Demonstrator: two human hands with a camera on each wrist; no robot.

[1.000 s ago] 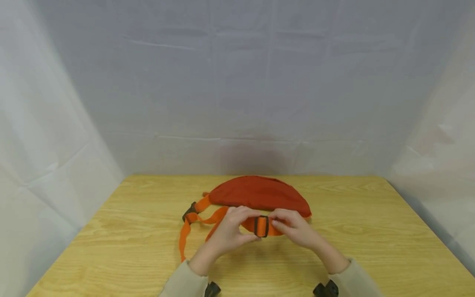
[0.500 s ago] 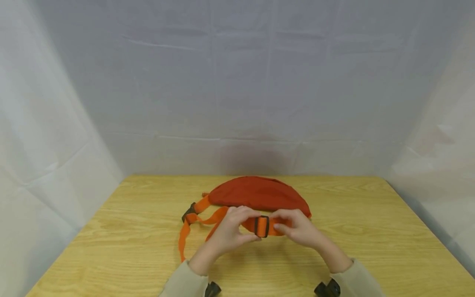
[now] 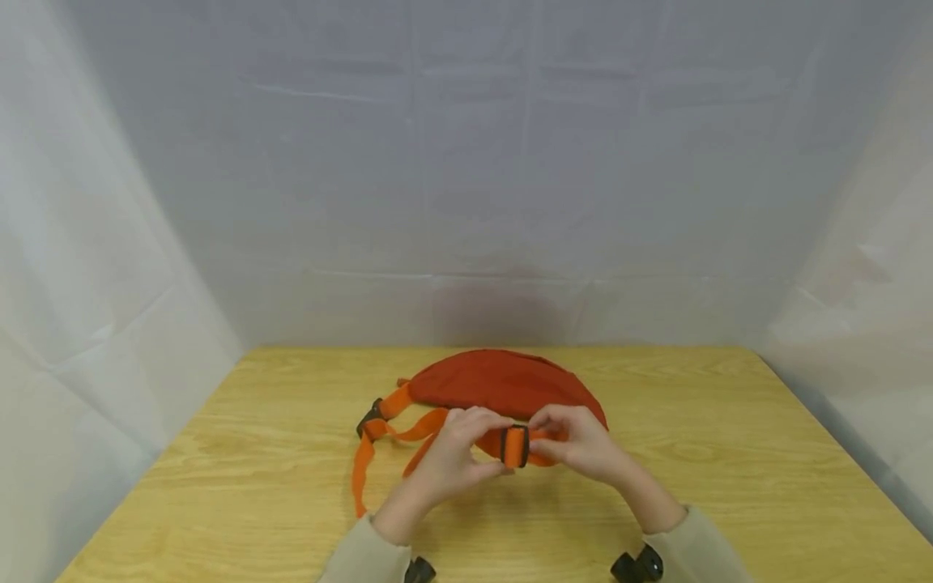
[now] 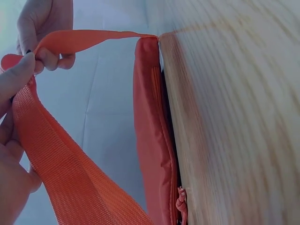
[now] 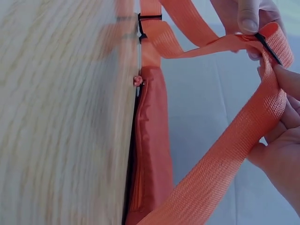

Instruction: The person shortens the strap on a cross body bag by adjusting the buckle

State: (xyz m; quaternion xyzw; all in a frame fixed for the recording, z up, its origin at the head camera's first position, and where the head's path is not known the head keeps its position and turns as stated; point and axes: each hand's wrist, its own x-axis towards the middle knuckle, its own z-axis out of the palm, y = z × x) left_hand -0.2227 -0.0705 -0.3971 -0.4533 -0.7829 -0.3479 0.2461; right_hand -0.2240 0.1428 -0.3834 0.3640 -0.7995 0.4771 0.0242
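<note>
A red waist bag [image 3: 503,382] lies toward the back of the table, its orange strap [image 3: 361,474] looping out at the left and forward to my hands. In the head view, my left hand [image 3: 455,453] holds a black strap slider [image 3: 504,447] between thumb and fingers, with webbing threaded through it. Just right of the slider, my right hand [image 3: 579,445] pinches the strap between thumb and forefinger. Both hands are raised off the table. The right wrist view shows a fold of webbing [image 5: 283,42] standing out through the slider.
A black side-release buckle [image 3: 372,417] joins the strap at the bag's left end. A zipper pull [image 4: 182,202] hangs from the bag. White sheeting [image 3: 466,202] encloses the wooden table [image 3: 692,437] at the back and sides.
My right thumb and forefinger have shifted on the strap beside the slider. The bag's right end has drawn slightly left. My left hand stays almost still.
</note>
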